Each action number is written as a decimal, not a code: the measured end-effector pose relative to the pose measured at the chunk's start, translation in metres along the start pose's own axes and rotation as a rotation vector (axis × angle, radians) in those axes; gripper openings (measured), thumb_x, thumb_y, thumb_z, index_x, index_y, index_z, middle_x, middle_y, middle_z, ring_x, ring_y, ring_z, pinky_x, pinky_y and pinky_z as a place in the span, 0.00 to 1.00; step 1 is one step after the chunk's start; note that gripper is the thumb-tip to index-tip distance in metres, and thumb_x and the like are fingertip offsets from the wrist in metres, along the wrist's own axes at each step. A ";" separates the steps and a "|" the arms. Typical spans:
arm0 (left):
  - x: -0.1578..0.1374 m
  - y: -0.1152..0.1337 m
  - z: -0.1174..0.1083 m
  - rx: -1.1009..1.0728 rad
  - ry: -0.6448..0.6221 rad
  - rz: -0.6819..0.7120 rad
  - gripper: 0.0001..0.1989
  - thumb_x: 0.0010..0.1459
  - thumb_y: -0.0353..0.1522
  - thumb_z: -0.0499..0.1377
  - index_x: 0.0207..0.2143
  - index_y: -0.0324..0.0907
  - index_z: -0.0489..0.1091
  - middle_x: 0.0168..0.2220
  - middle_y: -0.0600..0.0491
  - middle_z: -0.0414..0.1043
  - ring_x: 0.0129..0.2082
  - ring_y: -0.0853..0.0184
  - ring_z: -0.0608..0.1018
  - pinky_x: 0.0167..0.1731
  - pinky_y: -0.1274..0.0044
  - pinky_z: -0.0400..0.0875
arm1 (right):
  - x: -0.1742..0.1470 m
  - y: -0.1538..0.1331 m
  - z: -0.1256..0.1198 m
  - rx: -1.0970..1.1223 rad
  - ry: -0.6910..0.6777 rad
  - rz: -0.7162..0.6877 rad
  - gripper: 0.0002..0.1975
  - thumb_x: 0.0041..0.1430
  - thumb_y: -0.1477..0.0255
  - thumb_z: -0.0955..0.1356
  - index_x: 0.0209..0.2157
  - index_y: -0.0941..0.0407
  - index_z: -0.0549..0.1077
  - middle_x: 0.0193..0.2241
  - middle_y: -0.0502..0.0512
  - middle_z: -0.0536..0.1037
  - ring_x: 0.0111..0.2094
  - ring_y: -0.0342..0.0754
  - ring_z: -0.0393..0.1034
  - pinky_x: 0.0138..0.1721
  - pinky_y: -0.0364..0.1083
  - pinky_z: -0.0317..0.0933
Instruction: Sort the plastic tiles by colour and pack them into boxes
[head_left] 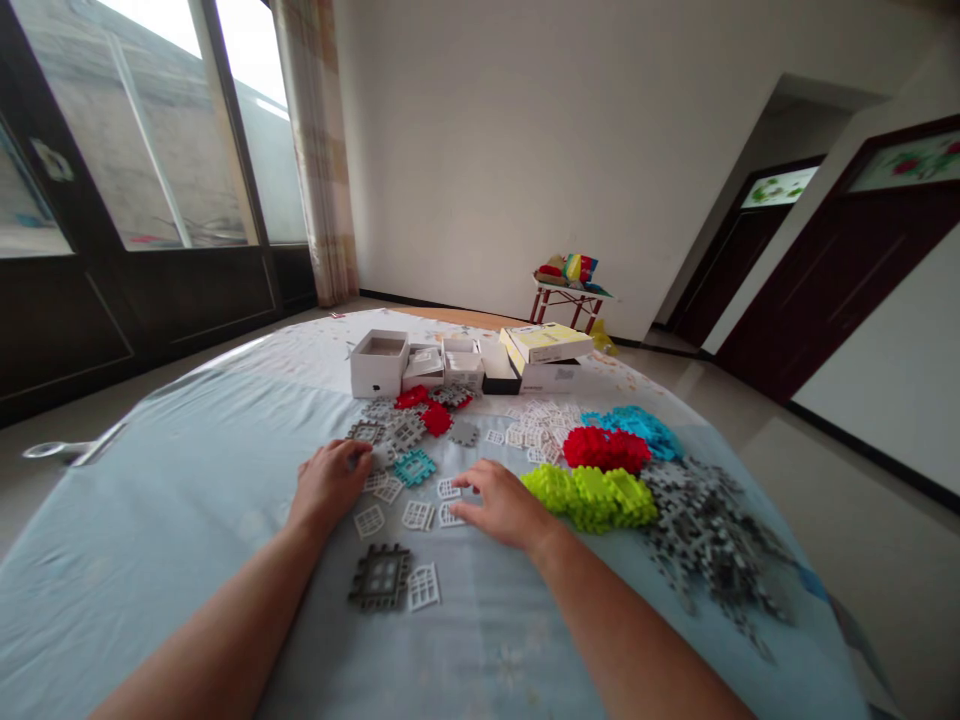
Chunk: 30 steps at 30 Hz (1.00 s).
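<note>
On the blue surface [210, 480], I see the left hand [330, 487] curled near the gray pieces [405, 432], but I can't tell if it holds anything. Next come little white windows [417, 516], then the right hand [501, 507], fingers spread by two more, then the green pile [592, 497].
</note>
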<state>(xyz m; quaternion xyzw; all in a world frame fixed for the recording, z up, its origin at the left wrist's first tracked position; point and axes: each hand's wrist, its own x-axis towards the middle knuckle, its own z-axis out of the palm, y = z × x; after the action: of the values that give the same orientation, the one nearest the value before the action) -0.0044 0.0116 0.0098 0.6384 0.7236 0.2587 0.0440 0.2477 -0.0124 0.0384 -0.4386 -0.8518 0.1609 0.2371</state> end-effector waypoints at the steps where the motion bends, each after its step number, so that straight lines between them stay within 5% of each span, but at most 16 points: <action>1: 0.000 0.000 0.000 0.001 -0.002 0.001 0.17 0.53 0.40 0.48 0.38 0.46 0.73 0.42 0.51 0.73 0.43 0.59 0.73 0.43 0.70 0.64 | -0.002 -0.001 0.003 -0.007 -0.017 -0.003 0.14 0.47 0.69 0.71 0.38 0.58 0.75 0.34 0.57 0.74 0.40 0.51 0.68 0.44 0.46 0.62; 13: 0.002 -0.001 0.002 0.022 0.017 0.004 0.17 0.53 0.40 0.48 0.37 0.47 0.73 0.42 0.51 0.74 0.44 0.59 0.73 0.42 0.71 0.64 | -0.004 0.003 -0.005 -0.004 0.018 0.010 0.11 0.46 0.74 0.70 0.35 0.55 0.70 0.30 0.49 0.73 0.30 0.46 0.68 0.32 0.42 0.62; 20: 0.002 -0.002 0.002 0.012 0.000 0.002 0.17 0.53 0.40 0.48 0.38 0.46 0.73 0.43 0.51 0.73 0.44 0.59 0.73 0.43 0.70 0.64 | 0.008 0.048 -0.045 -0.102 0.463 0.079 0.14 0.56 0.78 0.61 0.44 0.57 0.69 0.37 0.57 0.73 0.38 0.48 0.67 0.41 0.46 0.62; 23: 0.003 -0.003 0.003 0.007 0.004 0.014 0.18 0.53 0.41 0.48 0.38 0.46 0.73 0.42 0.50 0.73 0.43 0.58 0.73 0.42 0.69 0.65 | 0.007 0.063 -0.056 -0.167 0.545 0.122 0.18 0.55 0.77 0.62 0.48 0.58 0.68 0.42 0.61 0.71 0.39 0.50 0.67 0.43 0.49 0.62; 26: 0.004 -0.005 0.004 0.001 0.022 0.029 0.18 0.52 0.41 0.49 0.38 0.46 0.73 0.42 0.50 0.74 0.43 0.58 0.73 0.42 0.69 0.65 | 0.004 0.057 -0.054 -0.135 0.518 0.094 0.17 0.55 0.76 0.62 0.47 0.56 0.69 0.42 0.59 0.71 0.36 0.48 0.68 0.44 0.49 0.62; 30: 0.003 -0.004 0.003 0.005 0.018 0.021 0.18 0.52 0.40 0.49 0.38 0.45 0.73 0.42 0.50 0.74 0.42 0.59 0.73 0.42 0.70 0.65 | 0.004 0.028 -0.028 -0.021 0.304 -0.032 0.13 0.56 0.77 0.64 0.44 0.55 0.71 0.38 0.55 0.73 0.36 0.46 0.68 0.44 0.46 0.62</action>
<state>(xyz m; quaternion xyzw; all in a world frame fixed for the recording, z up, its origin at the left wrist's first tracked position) -0.0075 0.0150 0.0056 0.6438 0.7177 0.2632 0.0333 0.2792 0.0084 0.0495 -0.4470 -0.8145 0.0798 0.3612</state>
